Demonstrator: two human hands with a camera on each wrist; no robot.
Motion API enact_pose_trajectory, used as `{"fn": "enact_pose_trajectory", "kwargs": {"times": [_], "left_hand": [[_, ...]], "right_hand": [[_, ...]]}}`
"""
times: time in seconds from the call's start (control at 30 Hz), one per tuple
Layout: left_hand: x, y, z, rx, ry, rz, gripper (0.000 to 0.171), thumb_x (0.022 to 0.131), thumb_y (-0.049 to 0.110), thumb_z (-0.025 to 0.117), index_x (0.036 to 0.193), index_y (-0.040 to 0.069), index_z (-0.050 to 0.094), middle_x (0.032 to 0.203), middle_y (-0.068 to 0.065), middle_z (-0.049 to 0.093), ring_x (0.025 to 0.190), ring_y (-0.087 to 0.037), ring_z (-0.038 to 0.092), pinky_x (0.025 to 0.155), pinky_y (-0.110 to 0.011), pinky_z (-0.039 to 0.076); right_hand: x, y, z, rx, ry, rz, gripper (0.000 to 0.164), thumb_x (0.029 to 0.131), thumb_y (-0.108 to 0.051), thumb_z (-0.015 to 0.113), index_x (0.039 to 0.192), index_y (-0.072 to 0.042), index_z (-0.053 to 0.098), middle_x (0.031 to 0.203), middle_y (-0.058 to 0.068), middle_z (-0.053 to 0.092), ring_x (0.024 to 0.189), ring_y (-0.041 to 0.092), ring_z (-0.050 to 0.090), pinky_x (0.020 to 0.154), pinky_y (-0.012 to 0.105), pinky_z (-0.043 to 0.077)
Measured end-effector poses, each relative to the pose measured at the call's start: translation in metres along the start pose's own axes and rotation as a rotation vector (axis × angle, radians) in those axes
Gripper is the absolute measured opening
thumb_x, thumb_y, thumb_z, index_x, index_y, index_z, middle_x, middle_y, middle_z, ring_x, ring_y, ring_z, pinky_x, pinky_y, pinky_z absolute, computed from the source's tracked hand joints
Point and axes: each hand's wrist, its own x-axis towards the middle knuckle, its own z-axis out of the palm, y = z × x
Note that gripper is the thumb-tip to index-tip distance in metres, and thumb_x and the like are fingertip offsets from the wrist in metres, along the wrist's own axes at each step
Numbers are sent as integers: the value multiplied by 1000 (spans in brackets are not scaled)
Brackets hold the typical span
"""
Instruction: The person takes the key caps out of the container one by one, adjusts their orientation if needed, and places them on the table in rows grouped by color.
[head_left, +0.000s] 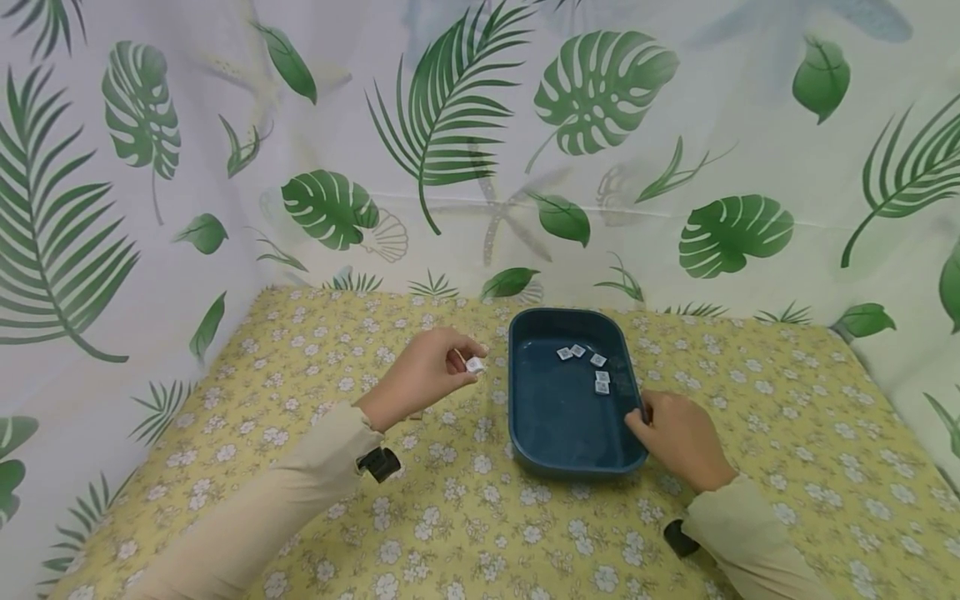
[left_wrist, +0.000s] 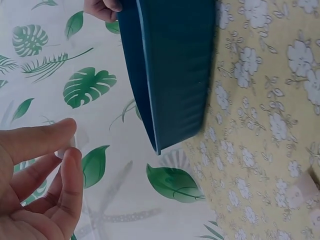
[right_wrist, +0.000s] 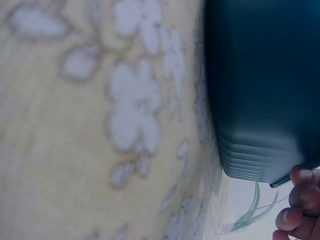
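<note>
A person's left hand [head_left: 431,364] pinches a small white tile [head_left: 474,365] between thumb and fingers, raised near the left side of a blue rectangular tub [head_left: 551,408]; the wrist view shows little of the tile past the fingertips. The right hand [head_left: 684,435], fingers curled, grips the tub's right rim. Five white tiles [head_left: 597,360] lie inside, their dark markings too small to read. Blurred, pale objects [left_wrist: 302,191], cut off at the left wrist view's edge, defy identification.
</note>
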Motion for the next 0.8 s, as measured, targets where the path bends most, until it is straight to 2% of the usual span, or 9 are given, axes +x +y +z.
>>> {"fn": "enact_pose_trajectory", "kwargs": {"times": [0.23, 0.43, 0.6, 0.8], "left_hand": [[-10, -6, -2, 89, -21, 64, 22, 85, 10, 69, 107, 10, 70, 92, -2, 63, 76, -10, 57, 68, -20, 50], [-16, -15, -3, 117, -42, 106, 26, 87, 7, 66, 112, 11, 68, 105, -3, 69, 80, -10, 61, 71, -21, 51], [-16, -23, -2, 96, -90, 85, 25, 87, 4, 65, 110, 14, 70, 108, -3, 69, 77, -9, 61, 67, -19, 50], [-16, -34, 1, 15, -130, 68, 24, 87, 4, 65, 109, 12, 70, 105, -5, 69, 79, -11, 63, 69, -20, 52]], "right_hand": [[0, 0, 0, 5, -5, 3, 31, 87, -12, 52, 59, -13, 42, 49, 0, 34, 43, 13, 30, 46, 24, 23], [0, 0, 0, 4, -7, -1, 30, 87, -12, 52, 59, -13, 41, 49, 0, 34, 43, 12, 29, 46, 24, 23], [0, -1, -1, 3, -9, 0, 30, 87, -12, 52, 59, -12, 41, 49, -1, 34, 43, 12, 29, 46, 24, 22], [0, 0, 0, 5, -8, -2, 31, 87, -12, 51, 58, -13, 40, 49, -1, 33, 43, 12, 28, 46, 24, 22]]}}
